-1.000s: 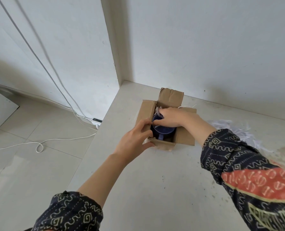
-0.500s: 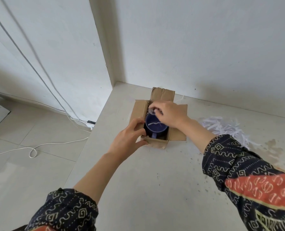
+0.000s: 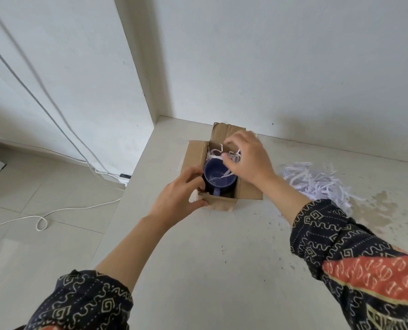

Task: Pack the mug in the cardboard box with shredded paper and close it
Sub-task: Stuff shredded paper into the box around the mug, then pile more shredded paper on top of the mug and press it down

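Left hand (image 3: pixel 181 194): grips the near-left corner of the cardboard box (image 3: pixel 219 203), thumb on the front wall, fingers curled over the rim. Right hand (image 3: pixel 245 158): hovers above the far half of the box, fingertips pinching strips of shredded paper (image 3: pixel 234 156), hiding the far-right corner. Between the hands: blue mug (image 3: pixel 218 178), upright inside the box, handle toward the near wall. Behind the right hand: far flap (image 3: pixel 224 132), raised. Under the right wrist: side flap (image 3: pixel 250 194), flat on the worktop (image 3: pixel 210 258). Right of that wrist: loose pile (image 3: pixel 317 184) of white shreds. Left of the left hand, down on the floor: looped white cable (image 3: pixel 41 222).
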